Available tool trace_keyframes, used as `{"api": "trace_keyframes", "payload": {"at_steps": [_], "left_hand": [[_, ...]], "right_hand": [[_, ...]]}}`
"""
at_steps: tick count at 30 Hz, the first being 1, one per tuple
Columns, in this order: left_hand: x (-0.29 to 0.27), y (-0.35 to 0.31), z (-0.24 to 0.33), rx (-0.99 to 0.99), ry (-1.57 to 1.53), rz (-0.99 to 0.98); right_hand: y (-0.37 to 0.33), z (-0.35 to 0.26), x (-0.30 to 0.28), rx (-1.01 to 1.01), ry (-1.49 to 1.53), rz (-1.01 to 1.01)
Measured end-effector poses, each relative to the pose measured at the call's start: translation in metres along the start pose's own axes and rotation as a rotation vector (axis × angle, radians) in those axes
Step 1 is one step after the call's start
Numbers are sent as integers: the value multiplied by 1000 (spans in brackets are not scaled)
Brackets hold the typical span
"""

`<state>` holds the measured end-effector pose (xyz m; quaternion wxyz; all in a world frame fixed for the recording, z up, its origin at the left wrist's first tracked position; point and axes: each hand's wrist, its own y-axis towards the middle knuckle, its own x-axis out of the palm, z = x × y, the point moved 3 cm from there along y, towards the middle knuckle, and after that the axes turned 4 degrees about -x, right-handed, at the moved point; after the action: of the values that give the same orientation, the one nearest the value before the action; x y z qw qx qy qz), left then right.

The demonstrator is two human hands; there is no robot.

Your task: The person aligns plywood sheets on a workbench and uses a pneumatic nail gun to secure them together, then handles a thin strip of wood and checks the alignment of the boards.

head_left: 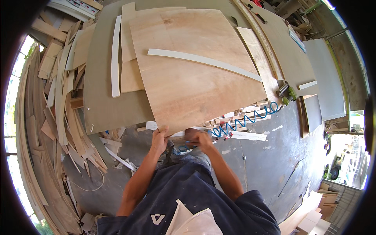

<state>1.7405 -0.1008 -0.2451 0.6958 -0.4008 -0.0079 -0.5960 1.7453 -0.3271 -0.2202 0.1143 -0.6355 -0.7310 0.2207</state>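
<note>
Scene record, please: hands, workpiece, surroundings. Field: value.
left hand: grips near left corner of plywood sheet
right hand: holds brown block, blurred, by the sheet's near edge
on sheet: white strip, lying diagonally
right of sheet: green tool
far left: piled wood offcuts

A plywood sheet (pixel 192 98) lies on a worktop (pixel 109 111), its near corner jutting past the edge, with a strip (pixel 203 60) slanting across its top. Another strip (pixel 116 58) rests at its left; farther left, scrap wood (pixel 58 102) is piled. At right, a long board (pixel 263 43) runs away lengthwise. Nearer, a coiled hose (pixel 246 117) stretches over offcuts (pixel 248 136) toward a tool (pixel 288 93).
</note>
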Motion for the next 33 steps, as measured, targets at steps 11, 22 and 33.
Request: {"api": "trace_keyframes", "payload": {"at_steps": [11,22,33], "left_hand": [[-47,-13,27,-39,-798,-439],[-9,-42,107,62,-352,202],[-99,2,45,96,-413,358]], "right_hand": [[-40,-122,92,-1090,-981,-63],[5,-130,4,-1137,-949,-19],[77,-117,18,-958,-850,381]]}}
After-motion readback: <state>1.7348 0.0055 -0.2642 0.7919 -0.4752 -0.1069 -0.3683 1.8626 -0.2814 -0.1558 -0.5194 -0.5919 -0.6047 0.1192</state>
